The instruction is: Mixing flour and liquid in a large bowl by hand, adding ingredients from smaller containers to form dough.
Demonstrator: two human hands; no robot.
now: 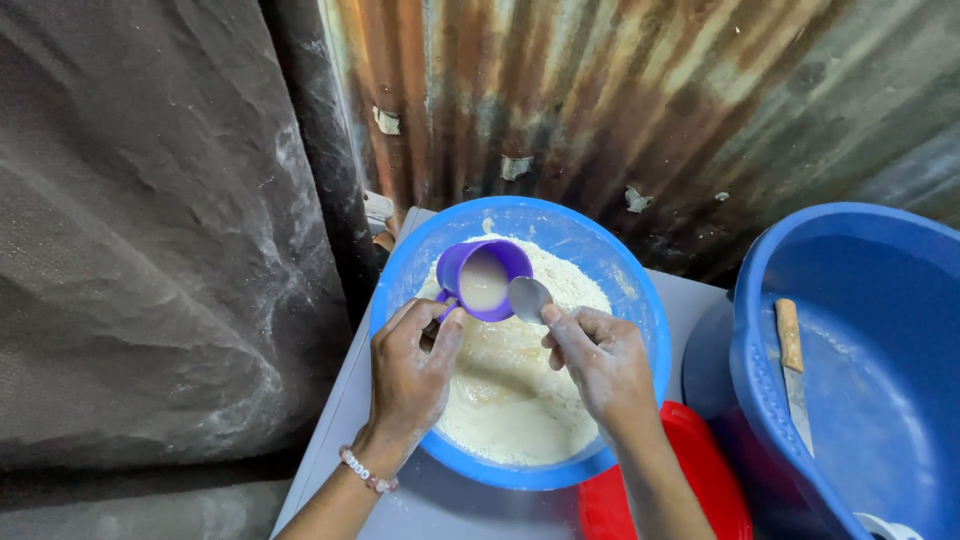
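Rusted corrugated sheet (620, 110) backs the whole scene, striped orange and grey, with a few small pale scraps stuck to it above the blue mixing bowl; none carries anything I can read, and no package or label shows anywhere. To the left of that bowl hangs a dark, dusty tarpaulin (150, 230). To its right stands a bigger blue tub (860, 260) with a wooden-handled knife (795, 380) lying inside, its length running away from the person. The blue mixing bowl (640, 300) itself sits on a grey counter (340, 420), filled with pale flour (520, 400) that looks wet and clumped toward the near side. A red lid or plate (700, 470) pokes out from under the bowl's near right edge. Over the bowl's far left part, the left hand (410, 370), a beaded bracelet at its wrist, is closed around the handle of a purple cup (485, 280), holding it nearly level with its mouth facing up; a milky liquid lies inside. The right hand (600, 365), dusted with flour, pinches a metal spoon (528, 298) whose length runs up and left from the fingers, so its scoop just meets the cup's right rim. The cup thus lies up and left of the right hand, and the left hand already has it.
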